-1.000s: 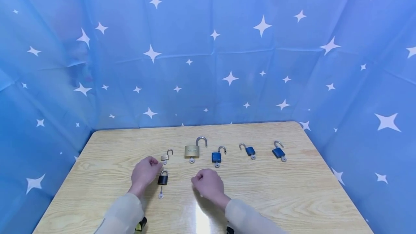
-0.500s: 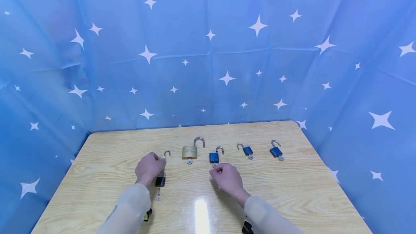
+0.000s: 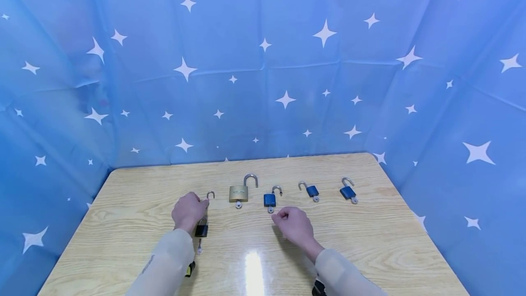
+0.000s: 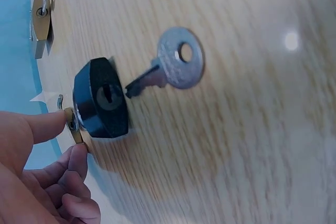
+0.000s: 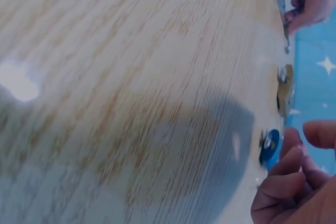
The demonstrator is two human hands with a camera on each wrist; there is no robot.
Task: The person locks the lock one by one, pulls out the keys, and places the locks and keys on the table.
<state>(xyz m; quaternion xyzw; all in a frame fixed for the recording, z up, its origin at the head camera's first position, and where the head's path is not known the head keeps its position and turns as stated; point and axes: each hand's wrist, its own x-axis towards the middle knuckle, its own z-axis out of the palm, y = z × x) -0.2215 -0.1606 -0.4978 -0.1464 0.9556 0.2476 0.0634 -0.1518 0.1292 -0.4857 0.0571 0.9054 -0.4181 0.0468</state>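
My left hand [image 3: 188,211] pinches the small brass padlock [image 4: 74,125] between thumb and fingers; in the head view the hand covers most of its body, and its open shackle shows. Just nearer to me lies a black padlock [image 4: 97,100] with its keyhole facing my wrist camera. A loose silver key [image 4: 176,71] lies with its tip close to that keyhole. My right hand [image 3: 296,227] hovers above the table, its fingers loosely curled around nothing. Closest to it is a blue padlock [image 3: 269,200], shackle open, a key in its bottom.
A large brass padlock [image 3: 238,194] with open shackle and key lies between the hands. Farther right are two more open blue padlocks [image 3: 312,191], both with keys. The wooden table [image 3: 370,250] ends at a blue star-patterned curtain [image 3: 230,35].
My left hand has shifted slightly right and onto the small brass padlock. My right hand has moved to the right, toward the front of the nearest blue padlock. The head view has turned a little.
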